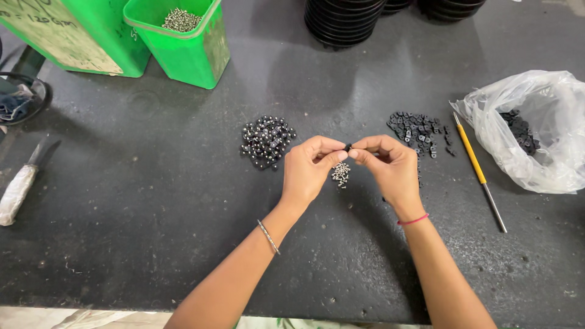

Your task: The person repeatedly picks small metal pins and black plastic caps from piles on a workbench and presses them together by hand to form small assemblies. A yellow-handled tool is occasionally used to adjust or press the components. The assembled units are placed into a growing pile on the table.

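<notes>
A person's left hand (308, 167) and right hand (390, 164) meet over the middle of a dark counter (152, 244), fingertips pinched together on one small black part (348, 147) held between them just above the surface. Both grips are closed on that part; its exact shape is too small to tell. Directly beneath the hands lies a small heap of silvery screws (340, 173). To the left of the hands sits a pile of black pieces with shiny heads (266, 141); to the right, a pile of plain black pieces (419, 131). Farther right, a yellow-handled screwdriver (478, 170) lies at a slant beside a clear plastic bag (542, 122) holding more black pieces. At the far left stand two green bins, the nearer bin (189, 49) holding silvery screws. Stacks of black round parts (344, 21) stand at the far edge. A knife with a wrapped handle (24, 180) lies at the left edge.
</notes>
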The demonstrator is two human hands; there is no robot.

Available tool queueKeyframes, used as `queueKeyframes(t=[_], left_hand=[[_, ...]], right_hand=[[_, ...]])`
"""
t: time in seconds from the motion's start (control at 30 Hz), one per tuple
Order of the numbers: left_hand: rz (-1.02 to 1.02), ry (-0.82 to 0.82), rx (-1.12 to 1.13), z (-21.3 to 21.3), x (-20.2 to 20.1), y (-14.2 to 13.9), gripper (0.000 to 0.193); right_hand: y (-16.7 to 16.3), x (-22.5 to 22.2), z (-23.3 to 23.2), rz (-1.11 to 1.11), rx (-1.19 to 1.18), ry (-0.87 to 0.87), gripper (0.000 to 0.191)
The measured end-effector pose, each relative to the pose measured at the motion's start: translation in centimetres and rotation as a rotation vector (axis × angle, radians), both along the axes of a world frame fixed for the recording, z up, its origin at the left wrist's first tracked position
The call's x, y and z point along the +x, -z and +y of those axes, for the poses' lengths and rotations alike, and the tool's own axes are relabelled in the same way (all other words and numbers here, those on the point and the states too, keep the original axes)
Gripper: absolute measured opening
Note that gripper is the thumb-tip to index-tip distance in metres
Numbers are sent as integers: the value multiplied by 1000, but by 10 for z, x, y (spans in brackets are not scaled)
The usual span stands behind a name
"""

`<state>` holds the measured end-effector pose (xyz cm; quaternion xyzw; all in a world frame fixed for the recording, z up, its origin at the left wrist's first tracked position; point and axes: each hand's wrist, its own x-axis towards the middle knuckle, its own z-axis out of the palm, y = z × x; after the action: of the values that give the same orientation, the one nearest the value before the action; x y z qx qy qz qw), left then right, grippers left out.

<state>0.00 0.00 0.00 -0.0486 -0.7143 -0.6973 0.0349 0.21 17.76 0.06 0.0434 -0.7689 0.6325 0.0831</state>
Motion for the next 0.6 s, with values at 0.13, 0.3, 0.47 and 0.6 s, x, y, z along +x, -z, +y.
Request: queueKeyframes(t=[0.13, 0.3, 0.47, 0.6], left_hand=[[11, 11, -41, 5, 1, -10, 13], [65, 20, -36, -41, 3, -16, 10], [156, 16, -67, -68, -11, -13, 9], [186, 8, -92, -70, -23, -13, 9]], right_hand=[[-5, -3, 7, -22, -22, -10, 11], [-10, -2, -42, -28, -34, -16, 10], [-11, -19, -66, -45, -162, -86, 22], [-6, -32, -63, -42, -42, -115, 13]])
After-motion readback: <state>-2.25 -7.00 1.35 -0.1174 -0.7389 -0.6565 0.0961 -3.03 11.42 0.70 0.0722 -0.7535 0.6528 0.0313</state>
